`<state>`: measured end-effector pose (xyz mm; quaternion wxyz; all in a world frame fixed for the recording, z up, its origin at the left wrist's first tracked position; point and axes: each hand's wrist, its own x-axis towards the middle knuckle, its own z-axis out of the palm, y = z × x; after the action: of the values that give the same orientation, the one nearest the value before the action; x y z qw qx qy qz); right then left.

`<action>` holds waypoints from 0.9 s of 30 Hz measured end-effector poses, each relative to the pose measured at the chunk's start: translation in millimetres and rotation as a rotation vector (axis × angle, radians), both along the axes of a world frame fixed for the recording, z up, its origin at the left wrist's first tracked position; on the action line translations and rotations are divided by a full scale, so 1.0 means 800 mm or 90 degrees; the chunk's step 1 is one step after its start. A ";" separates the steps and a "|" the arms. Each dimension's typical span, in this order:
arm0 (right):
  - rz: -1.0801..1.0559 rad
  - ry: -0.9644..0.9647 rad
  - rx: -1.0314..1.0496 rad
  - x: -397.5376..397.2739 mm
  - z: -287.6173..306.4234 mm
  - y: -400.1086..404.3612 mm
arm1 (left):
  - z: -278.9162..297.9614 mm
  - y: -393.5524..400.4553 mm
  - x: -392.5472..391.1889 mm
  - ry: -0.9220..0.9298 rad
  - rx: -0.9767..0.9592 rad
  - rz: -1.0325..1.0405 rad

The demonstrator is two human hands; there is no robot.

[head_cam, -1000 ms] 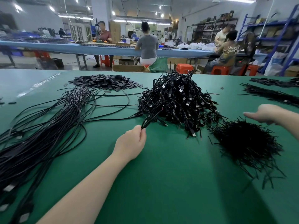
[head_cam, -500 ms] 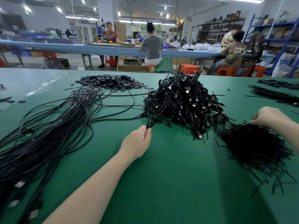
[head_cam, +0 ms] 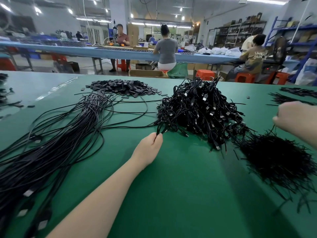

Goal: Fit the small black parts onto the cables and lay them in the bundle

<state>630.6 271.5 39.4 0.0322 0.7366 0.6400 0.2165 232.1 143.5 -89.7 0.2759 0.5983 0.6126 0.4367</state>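
Far left on the green worktop (head_cam: 171, 194): laid bundle (head_cam: 51, 148) of long, limp, glossy cables. Left hand (head_cam: 148, 151), fingers pinching a cable (head_cam: 160, 128) drawn from the tangled pile (head_cam: 200, 114); light, floppy, best gripped near its end. Right hand (head_cam: 291, 117) above the wispy heap of thin black parts (head_cam: 277, 160), pinching one strand.
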 end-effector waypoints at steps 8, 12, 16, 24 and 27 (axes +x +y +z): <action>0.536 -0.050 0.186 -0.178 -0.008 -0.143 | 0.002 0.001 0.025 -0.072 -0.031 -0.091; 0.656 -0.055 0.251 -0.230 -0.046 -0.168 | 0.003 -0.011 0.030 0.056 -0.011 -0.120; 0.695 -0.028 0.282 -0.252 -0.060 -0.177 | 0.007 -0.017 0.040 0.258 0.002 -0.101; 0.666 -0.137 0.137 -0.261 -0.040 -0.179 | 0.009 -0.027 0.057 0.709 0.152 -0.060; 0.555 0.123 -0.339 -0.255 0.005 -0.142 | 0.019 -0.036 0.056 0.714 0.299 -0.077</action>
<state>426.6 158.2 43.2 0.0658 0.3843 0.9204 -0.0293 276.5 114.7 -74.3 -0.2034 0.8156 0.5169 0.1620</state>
